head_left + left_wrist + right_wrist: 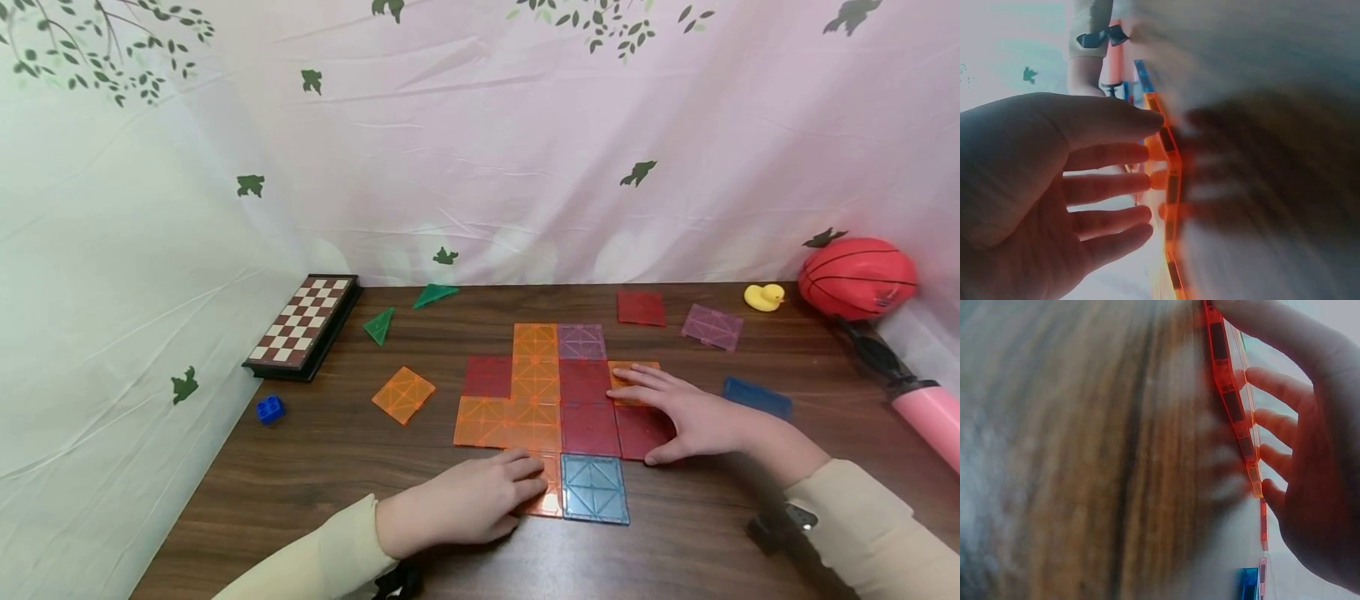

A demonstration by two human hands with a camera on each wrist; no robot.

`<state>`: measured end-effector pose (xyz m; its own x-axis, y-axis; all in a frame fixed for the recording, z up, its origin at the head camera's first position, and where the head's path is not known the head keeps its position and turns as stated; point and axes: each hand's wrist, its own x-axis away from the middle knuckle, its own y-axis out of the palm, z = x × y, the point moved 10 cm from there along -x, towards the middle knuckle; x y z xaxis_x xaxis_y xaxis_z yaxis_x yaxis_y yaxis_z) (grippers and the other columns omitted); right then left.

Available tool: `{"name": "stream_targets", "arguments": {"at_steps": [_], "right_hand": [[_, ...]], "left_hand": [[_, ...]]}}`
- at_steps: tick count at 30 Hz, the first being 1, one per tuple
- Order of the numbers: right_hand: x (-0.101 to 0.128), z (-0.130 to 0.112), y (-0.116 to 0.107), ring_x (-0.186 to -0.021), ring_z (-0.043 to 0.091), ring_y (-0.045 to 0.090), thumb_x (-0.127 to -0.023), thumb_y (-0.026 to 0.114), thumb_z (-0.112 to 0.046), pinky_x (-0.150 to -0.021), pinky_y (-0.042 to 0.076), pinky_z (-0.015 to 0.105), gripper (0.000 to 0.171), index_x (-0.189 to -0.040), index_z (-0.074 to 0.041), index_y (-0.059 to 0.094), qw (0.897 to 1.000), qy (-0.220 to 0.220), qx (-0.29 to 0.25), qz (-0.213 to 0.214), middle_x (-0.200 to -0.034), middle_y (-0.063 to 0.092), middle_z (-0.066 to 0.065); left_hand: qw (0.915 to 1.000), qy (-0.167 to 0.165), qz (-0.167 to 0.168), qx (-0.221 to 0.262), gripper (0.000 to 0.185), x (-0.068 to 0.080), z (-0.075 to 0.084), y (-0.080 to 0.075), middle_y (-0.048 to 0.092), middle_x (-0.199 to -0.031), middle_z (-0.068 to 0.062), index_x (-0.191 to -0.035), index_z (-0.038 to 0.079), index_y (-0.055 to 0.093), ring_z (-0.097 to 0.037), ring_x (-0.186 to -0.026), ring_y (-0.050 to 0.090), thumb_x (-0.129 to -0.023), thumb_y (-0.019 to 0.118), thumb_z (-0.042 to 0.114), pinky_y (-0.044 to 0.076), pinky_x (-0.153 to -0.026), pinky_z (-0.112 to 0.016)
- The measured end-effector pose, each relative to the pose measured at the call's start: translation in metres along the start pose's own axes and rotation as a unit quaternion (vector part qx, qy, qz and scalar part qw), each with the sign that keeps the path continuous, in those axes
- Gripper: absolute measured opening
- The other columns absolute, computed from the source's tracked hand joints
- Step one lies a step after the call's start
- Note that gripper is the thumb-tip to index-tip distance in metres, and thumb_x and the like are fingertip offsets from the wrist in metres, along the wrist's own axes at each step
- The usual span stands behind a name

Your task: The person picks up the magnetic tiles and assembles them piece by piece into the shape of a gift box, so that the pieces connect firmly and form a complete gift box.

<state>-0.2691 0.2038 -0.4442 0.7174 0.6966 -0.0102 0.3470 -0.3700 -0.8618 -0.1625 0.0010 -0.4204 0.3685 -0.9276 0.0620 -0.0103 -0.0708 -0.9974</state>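
- Flanking a flat patchwork of square tiles (551, 398) on the counter (300, 500), mid-frame in the head view, with a hand at its lower left and a hand at its right edge.
- Hinging, apparently, on sideways alignment of edges: patchwork to the right of the left fingers, to the left of the right fingers; no long axis to follow, given square tiles.
- Touching the lower orange tile (553, 500) from its left with the left hand (461, 500), the nearer one to the bottom row.
- Spanning the upper-right orange tile (620, 364) and the outer dark red tile (637, 433) with the right hand (697, 417), the nearer one to the right column.
- Showing left fingers nearly straight and slightly apart in the left wrist view, with the thumb at the orange tile's near edge; no grip visible.
- Showing right fingers extended and spread in the right wrist view, with fingertips on the tiles and the thumb at the near edge; nothing held.
- Leaving the light blue tile (595, 489) untouched, directly right of the lower orange tile, between both hands.
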Motion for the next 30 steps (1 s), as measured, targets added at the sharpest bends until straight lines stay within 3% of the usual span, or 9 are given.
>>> {"name": "stream_targets", "arguments": {"at_steps": [6,10,17,21,23,26,30], "right_hand": [[0.001,0.000,0.000,-0.147,0.051,0.016,-0.079,0.084,-0.053,-0.104,0.025,0.078,0.089,-0.154,-0.021,0.047,1.000,0.006,-0.001,0.001,-0.164,0.027,0.015],[0.007,0.003,-0.004,-0.145,0.052,0.019,-0.082,0.082,-0.052,-0.101,0.034,0.075,0.089,-0.155,-0.018,0.044,0.999,0.045,-0.016,0.011,-0.162,0.027,0.021],[0.033,0.013,-0.023,-0.132,0.054,0.042,-0.092,0.074,-0.046,-0.098,0.041,0.070,0.089,-0.155,0.001,0.032,0.982,0.176,-0.010,0.069,-0.147,0.044,0.034],[0.040,0.008,-0.018,-0.129,0.055,0.044,-0.095,0.070,-0.045,-0.095,0.044,0.070,0.083,-0.155,0.000,0.033,0.978,0.198,-0.035,0.062,-0.146,0.045,0.035],[0.041,0.007,-0.014,-0.131,0.056,0.041,-0.098,0.067,-0.041,-0.095,0.042,0.072,0.077,-0.155,-0.002,0.034,0.974,0.202,-0.083,0.059,-0.149,0.040,0.035],[0.042,0.010,-0.010,-0.136,0.055,0.032,-0.103,0.061,-0.035,-0.100,0.037,0.073,0.069,-0.157,-0.003,0.031,0.953,0.213,-0.210,0.056,-0.155,0.031,0.034],[0.043,0.013,-0.007,-0.141,0.050,0.023,-0.106,0.055,-0.024,-0.107,0.044,0.050,0.065,-0.159,-0.001,0.023,0.888,0.218,-0.400,0.066,-0.160,0.019,0.030]], "left_hand": [[0.9994,-0.025,-0.021,-0.011,0.072,-0.023,-0.009,0.003,0.048,-0.152,-0.013,-0.149,0.005,0.051,-0.025,-0.139,0.046,-0.096,0.065,0.052,0.037,-0.113,-0.031],[0.9983,-0.036,-0.041,-0.018,0.084,-0.034,-0.012,0.009,0.045,-0.154,-0.013,-0.151,0.006,0.049,-0.027,-0.142,0.041,-0.093,0.062,0.064,0.035,-0.114,-0.031],[0.9970,-0.050,-0.036,-0.046,0.085,-0.044,-0.012,0.013,0.046,-0.152,-0.012,-0.151,0.005,0.048,-0.025,-0.137,0.045,-0.092,0.060,0.066,0.037,-0.112,-0.029],[0.9968,-0.054,-0.035,-0.048,0.083,-0.045,-0.011,0.013,0.048,-0.150,-0.012,-0.149,0.005,0.051,-0.025,-0.132,0.047,-0.091,0.062,0.063,0.044,-0.106,-0.030],[0.9969,-0.055,-0.029,-0.047,0.082,-0.046,-0.011,0.013,0.049,-0.149,-0.012,-0.148,0.005,0.051,-0.025,-0.131,0.047,-0.090,0.063,0.062,0.046,-0.104,-0.031],[0.9971,-0.055,-0.015,-0.052,0.082,-0.046,-0.009,0.012,0.051,-0.147,-0.013,-0.147,0.004,0.052,-0.026,-0.130,0.048,-0.089,0.063,0.061,0.048,-0.102,-0.032],[0.9967,-0.056,-0.007,-0.058,0.081,-0.047,-0.008,0.011,0.052,-0.144,-0.012,-0.145,0.004,0.054,-0.026,-0.126,0.049,-0.088,0.062,0.061,0.049,-0.100,-0.032]]}}
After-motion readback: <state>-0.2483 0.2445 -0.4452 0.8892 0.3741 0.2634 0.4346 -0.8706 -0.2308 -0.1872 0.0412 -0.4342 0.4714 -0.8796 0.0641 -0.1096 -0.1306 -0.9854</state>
